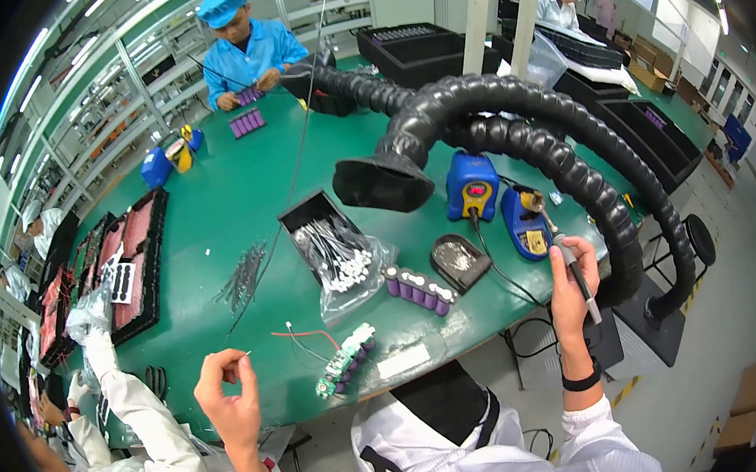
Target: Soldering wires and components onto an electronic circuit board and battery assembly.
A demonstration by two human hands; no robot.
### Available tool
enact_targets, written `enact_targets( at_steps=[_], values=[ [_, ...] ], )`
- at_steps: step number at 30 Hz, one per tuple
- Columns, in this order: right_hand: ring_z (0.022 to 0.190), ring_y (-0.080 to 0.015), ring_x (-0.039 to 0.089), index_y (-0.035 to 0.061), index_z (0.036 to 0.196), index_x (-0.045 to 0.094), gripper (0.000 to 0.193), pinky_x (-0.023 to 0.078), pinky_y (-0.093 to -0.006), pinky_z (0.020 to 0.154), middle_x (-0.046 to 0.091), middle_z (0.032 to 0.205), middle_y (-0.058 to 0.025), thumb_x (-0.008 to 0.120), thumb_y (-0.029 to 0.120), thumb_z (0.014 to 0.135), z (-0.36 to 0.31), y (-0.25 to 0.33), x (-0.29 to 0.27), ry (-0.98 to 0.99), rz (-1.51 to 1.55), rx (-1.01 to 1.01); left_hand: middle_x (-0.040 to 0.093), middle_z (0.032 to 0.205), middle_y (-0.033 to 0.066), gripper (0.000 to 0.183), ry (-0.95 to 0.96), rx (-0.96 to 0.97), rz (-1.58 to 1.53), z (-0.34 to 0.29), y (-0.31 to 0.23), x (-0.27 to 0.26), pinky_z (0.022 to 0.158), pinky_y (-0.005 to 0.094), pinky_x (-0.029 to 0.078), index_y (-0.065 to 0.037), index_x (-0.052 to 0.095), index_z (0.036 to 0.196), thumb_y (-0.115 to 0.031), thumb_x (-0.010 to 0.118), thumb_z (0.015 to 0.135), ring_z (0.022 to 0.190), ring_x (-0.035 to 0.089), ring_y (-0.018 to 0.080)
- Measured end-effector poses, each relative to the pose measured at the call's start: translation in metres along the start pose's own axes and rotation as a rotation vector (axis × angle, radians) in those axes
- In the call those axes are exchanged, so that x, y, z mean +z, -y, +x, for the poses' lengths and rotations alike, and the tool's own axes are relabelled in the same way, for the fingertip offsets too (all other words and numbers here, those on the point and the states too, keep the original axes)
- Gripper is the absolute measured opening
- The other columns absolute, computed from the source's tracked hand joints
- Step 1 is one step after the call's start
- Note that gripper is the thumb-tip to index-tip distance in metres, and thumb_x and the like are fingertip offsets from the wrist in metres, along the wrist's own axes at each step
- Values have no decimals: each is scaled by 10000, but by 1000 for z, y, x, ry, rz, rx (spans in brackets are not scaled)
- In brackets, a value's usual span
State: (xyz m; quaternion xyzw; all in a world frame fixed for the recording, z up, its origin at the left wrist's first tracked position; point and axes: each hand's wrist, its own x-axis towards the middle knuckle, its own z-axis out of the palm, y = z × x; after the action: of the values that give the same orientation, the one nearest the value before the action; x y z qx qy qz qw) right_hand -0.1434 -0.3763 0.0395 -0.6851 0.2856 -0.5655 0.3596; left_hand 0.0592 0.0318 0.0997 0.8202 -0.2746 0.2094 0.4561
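Observation:
My left hand (229, 397) is closed in a pinch near the front edge of the green table. Between its fingertips shows the short end of a thin wire that looks like solder, and a thin strand runs down from above toward this hand. My right hand (570, 285) grips a soldering iron (590, 306), its hot end beside the blue iron stand (520, 229). Between my hands lies a purple battery pack with a green circuit board (345, 363), red and dark leads trailing from it. Beyond sits another purple battery pack (419, 290).
A black box of white-ended cables (292, 218), a black dish of small metal parts (476, 268) and a blue soldering station (472, 184) stand mid-table. Ribbed black fume hoses (509, 93) arch over the right. Co-workers sit at left and across; black trays (149, 312) lie left.

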Motion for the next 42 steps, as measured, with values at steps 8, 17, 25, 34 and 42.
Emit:
enact_targets(
  at_steps=[8, 17, 25, 34, 42],
  values=[
    [779, -234, 627, -6, 1188, 691, 308, 490, -328, 710, 649, 911, -128, 724, -27, 883, -30, 39, 12, 441, -99, -279, 451, 667, 35, 161, 29, 129, 64, -12, -12, 4, 636, 347, 345, -65, 686, 840, 47, 735, 736, 663, 435, 198],
    [1071, -146, 613, -28, 1292, 627, 301, 471, -271, 955, 663, 1192, -83, 631, -6, 991, -59, 40, 9, 340, 1, 49, 526, 691, 23, 206, 140, 210, 3, -30, -23, 9, 646, 346, 370, -87, 728, 867, 21, 779, 699, 670, 478, 208],
    [799, -252, 598, -12, 1158, 600, 434, 508, -381, 707, 614, 958, -136, 675, 380, 990, -97, 98, 20, 541, 220, -418, 590, 741, 47, 243, 120, 197, -148, -31, -21, 27, 602, 334, 392, -58, 725, 871, 72, 754, 667, 668, 531, 198],
    [702, -268, 672, 1, 1073, 686, 347, 545, -380, 666, 705, 843, -95, 822, 187, 814, -108, 120, 48, 884, 273, -453, 523, 774, 6, 250, 269, 385, 56, -33, -19, 27, 694, 352, 376, -98, 696, 912, -22, 810, 702, 746, 539, 198],
    [705, -264, 677, 3, 1078, 687, 361, 540, -360, 659, 719, 860, -98, 837, 135, 777, -112, 119, 58, 926, 249, -449, 570, 837, 31, 309, 312, 284, -55, -37, -11, 33, 653, 371, 343, -101, 674, 924, 39, 769, 666, 732, 509, 229]
  ],
)
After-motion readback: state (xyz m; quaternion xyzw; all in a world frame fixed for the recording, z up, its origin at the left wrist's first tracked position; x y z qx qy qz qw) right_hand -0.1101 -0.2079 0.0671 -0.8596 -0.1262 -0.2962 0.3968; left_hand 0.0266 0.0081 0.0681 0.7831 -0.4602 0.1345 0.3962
